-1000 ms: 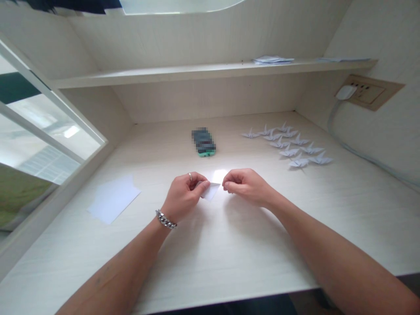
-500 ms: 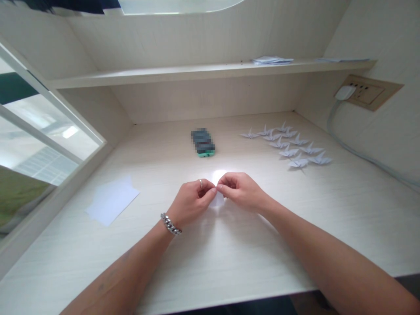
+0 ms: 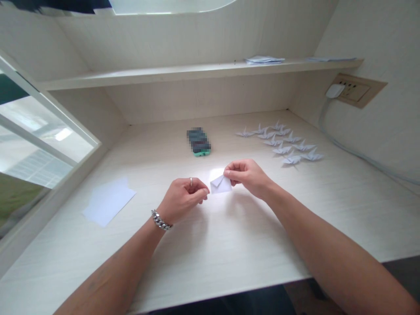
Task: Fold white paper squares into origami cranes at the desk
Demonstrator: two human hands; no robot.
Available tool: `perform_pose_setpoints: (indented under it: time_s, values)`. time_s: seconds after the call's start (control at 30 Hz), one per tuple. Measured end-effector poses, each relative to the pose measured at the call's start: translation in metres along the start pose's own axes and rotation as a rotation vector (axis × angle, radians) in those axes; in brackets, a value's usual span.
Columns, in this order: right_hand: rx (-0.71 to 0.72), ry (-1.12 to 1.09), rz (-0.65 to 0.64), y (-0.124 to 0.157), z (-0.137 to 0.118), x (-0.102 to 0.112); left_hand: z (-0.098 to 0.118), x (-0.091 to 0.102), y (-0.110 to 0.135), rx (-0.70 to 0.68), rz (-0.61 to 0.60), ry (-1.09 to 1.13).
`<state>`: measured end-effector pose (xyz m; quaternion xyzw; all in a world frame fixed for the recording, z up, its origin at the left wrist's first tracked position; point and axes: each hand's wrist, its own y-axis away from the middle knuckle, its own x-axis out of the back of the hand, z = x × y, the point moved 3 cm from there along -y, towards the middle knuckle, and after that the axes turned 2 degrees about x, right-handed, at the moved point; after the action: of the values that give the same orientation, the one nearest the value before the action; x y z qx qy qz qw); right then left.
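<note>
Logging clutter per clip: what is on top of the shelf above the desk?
On the shelf lie a small stack of pale papers and flat sheets near its right end. Its back strip is hidden by the shelf's front edge.

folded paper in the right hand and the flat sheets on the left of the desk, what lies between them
In the head view, the left hand lies between the folded paper and the flat sheets; otherwise only bare desk.

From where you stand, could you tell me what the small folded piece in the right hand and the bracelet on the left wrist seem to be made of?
The folded piece looks like thin matte white paper, creased sharply. The bracelet looks like polished silver-coloured metal, probably steel: chunky glinting links.
</note>
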<state>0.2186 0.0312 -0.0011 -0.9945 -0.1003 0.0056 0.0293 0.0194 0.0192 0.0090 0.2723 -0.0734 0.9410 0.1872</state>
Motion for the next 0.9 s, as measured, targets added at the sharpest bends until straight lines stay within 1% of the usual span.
perform_pose_setpoints:
  time_s: [0.07, 0.13, 0.27, 0.33, 0.4, 0.47, 0.6, 0.67, 0.73, 0.8, 0.9]
  values:
    - [0.004, -0.043, 0.086, -0.001, -0.002, 0.008, -0.004, 0.002, -0.001, 0.032, 0.015, -0.008]
    - [-0.005, -0.013, 0.087, 0.000, -0.003, 0.010, -0.008, 0.001, -0.003, 0.068, 0.018, 0.037]
    - [-0.009, 0.211, -0.132, 0.002, -0.002, -0.004, -0.008, -0.003, -0.006, 0.044, 0.008, 0.130]
    - [0.019, 0.325, -0.206, 0.004, 0.000, -0.012, -0.006, -0.007, -0.006, 0.025, -0.065, 0.111]
    - [0.057, 0.399, -0.229, 0.005, 0.002, -0.017, -0.005, -0.011, -0.004, 0.012, -0.129, 0.066]
    - [0.079, 0.413, -0.199, 0.005, 0.004, -0.020, -0.005, -0.012, -0.002, 0.000, -0.143, 0.008]
    - [0.102, 0.357, -0.051, 0.004, 0.005, -0.022, -0.007, -0.013, -0.001, -0.013, -0.135, -0.050]
    - [0.112, 0.295, -0.007, 0.004, 0.005, -0.023, -0.007, -0.012, -0.003, 0.002, -0.091, -0.026]
    - [0.085, 0.197, -0.021, 0.004, 0.007, -0.026, -0.006, -0.009, -0.004, 0.023, -0.010, 0.033]
    - [0.038, 0.109, -0.077, 0.005, 0.010, -0.030, -0.005, -0.006, -0.006, 0.047, 0.062, 0.101]
    - [-0.003, 0.022, -0.143, 0.005, 0.014, -0.036, -0.003, -0.003, -0.006, 0.069, 0.115, 0.193]
